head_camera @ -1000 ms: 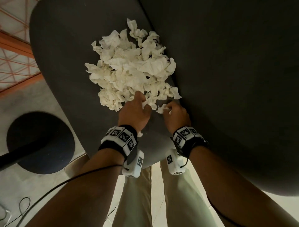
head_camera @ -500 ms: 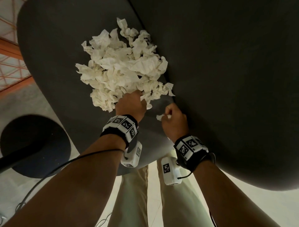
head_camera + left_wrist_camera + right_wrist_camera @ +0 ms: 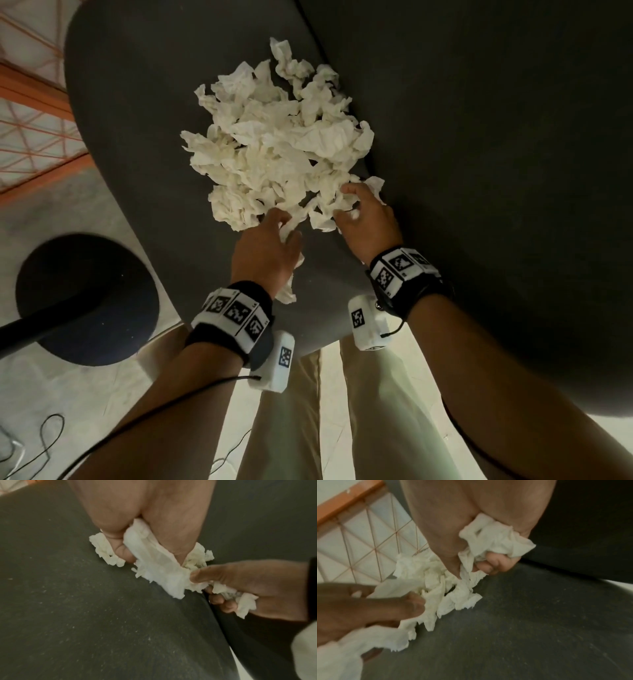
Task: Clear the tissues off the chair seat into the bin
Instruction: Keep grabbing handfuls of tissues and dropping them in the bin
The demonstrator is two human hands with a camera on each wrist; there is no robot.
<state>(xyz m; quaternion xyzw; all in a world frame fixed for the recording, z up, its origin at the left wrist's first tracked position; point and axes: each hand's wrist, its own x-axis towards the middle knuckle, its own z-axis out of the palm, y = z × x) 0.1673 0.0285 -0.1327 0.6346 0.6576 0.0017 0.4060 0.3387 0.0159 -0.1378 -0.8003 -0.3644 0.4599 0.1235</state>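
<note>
A heap of crumpled white tissues (image 3: 274, 144) lies on the dark grey chair seat (image 3: 137, 120), close to the backrest (image 3: 496, 154). My left hand (image 3: 267, 246) is at the heap's near edge, fingers curled round a wad of tissue (image 3: 154, 562) that trails out under the palm. My right hand (image 3: 366, 216) sits at the heap's near right corner and grips its own wad of tissue (image 3: 494, 540). In the right wrist view more loose tissues (image 3: 447, 588) lie between the two hands. No bin is in view.
A black round stool base (image 3: 85, 298) with a dark pole stands on the floor at left. An orange-framed wire grid (image 3: 30, 113) is behind the chair at far left. Thin cables (image 3: 41, 442) lie on the pale floor. My legs stand at the seat's front edge.
My right hand, which had drawn back with a small scrap, has gone forward into the heap's right corner and taken more tissue. The left hand stays gripping tissue at the near edge.
</note>
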